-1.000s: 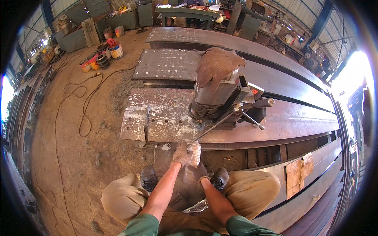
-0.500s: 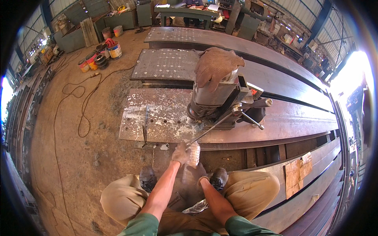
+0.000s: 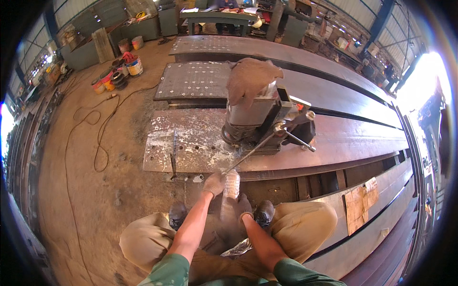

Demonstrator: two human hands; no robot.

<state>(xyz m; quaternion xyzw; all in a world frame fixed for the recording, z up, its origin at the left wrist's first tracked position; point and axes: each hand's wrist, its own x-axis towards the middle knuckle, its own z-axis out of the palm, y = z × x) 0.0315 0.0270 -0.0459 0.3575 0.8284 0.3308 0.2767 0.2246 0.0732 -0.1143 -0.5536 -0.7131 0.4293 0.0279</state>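
Observation:
My left hand (image 3: 215,183), in a grey-brown work glove, is closed on the lower end of a long metal feed lever (image 3: 253,151). The lever runs up to the hub of a magnetic drill (image 3: 248,112) standing on the drilled steel beam (image 3: 200,126). A brown cloth or glove (image 3: 253,78) covers the drill's top. In my gloved right hand (image 3: 244,206) is a clear plastic bottle (image 3: 231,185), held between my knees with its upper end toward the beam. Its lower part and the right fingers are partly hidden by blur and shadow.
More drilled steel beams (image 3: 195,78) lie parallel behind. A thin rod (image 3: 174,150) lies across the near beam's left end. Torn cardboard (image 3: 361,205) rests on a beam at right. A cable (image 3: 100,136) loops over the floor near paint buckets (image 3: 133,66).
The view has shifted slightly, so the drill and beams appear a little to the left. Both hands keep their holds on the lever and the bottle.

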